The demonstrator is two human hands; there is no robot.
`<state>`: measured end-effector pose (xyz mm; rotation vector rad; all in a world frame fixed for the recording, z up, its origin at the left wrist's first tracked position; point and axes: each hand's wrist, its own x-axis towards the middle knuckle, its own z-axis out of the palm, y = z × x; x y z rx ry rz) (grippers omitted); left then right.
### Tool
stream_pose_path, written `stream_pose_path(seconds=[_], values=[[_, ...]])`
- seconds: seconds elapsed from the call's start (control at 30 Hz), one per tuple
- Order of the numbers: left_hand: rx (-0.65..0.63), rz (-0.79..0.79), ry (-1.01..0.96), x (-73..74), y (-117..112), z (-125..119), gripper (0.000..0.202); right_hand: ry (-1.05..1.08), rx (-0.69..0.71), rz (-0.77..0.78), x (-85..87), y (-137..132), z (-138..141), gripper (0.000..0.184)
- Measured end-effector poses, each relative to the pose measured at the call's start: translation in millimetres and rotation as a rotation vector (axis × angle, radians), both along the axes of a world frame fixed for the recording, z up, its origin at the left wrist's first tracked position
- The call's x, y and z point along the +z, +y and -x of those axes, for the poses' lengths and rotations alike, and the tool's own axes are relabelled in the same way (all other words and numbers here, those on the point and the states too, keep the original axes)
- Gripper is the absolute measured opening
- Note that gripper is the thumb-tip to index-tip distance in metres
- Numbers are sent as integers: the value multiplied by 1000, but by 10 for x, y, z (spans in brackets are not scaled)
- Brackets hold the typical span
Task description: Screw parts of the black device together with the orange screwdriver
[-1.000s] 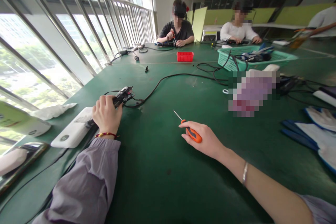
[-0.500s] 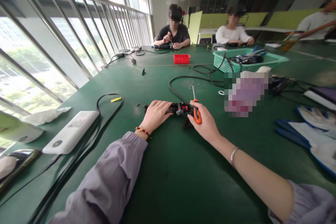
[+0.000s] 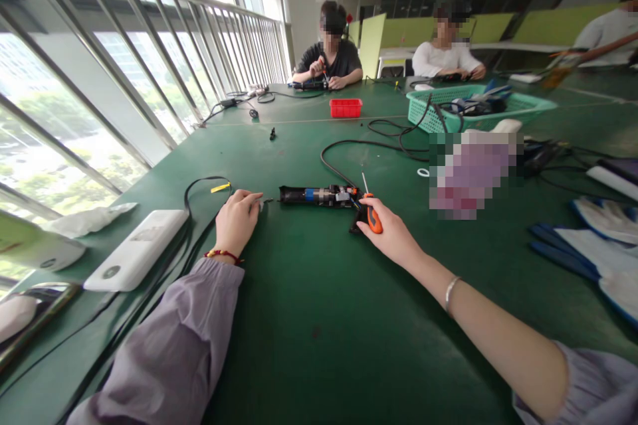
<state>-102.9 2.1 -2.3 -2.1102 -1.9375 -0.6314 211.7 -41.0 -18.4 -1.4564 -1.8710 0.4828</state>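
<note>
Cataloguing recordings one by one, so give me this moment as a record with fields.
Left grip: beside small dark piece; whether holding anything, unclear
Right grip: holds orange screwdriver, tip pointing forward
Device: long, black, innards exposed, on green table between the grips
Left side: white rectangular unit
Right side: blue-and-white gloves
Beyond: red bin, green basket
Others: person in dark top, person in white, third person at right edge

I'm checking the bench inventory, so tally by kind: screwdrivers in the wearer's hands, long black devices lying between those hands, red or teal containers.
Orange-and-black screwdriver: 1
Long black device: 1
Containers: 2 (red box, teal basket)
Total: 4
</note>
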Motion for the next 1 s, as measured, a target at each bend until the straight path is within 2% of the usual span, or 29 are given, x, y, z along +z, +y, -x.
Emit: stream_pose_path(seconds=[0.23,0.53,0.73,0.87,1.0], values=[[-103,100,232,10,34,-130,35,-37,-3,18,10,7,-15,43],[-84,114,272,57,13,-149,29,-38,-13,44,78,-39,-15,42],[-107,78,159,16,21,-102,21,-65,1,36,88,-40,-33,42],[-222,92,-16,-3,-13,-111,16,-82,77,-37,35,-26,-30,38],[-359,51,-184,-9,-105,-326,14,-92,142,-84,26,-40,5,36]])
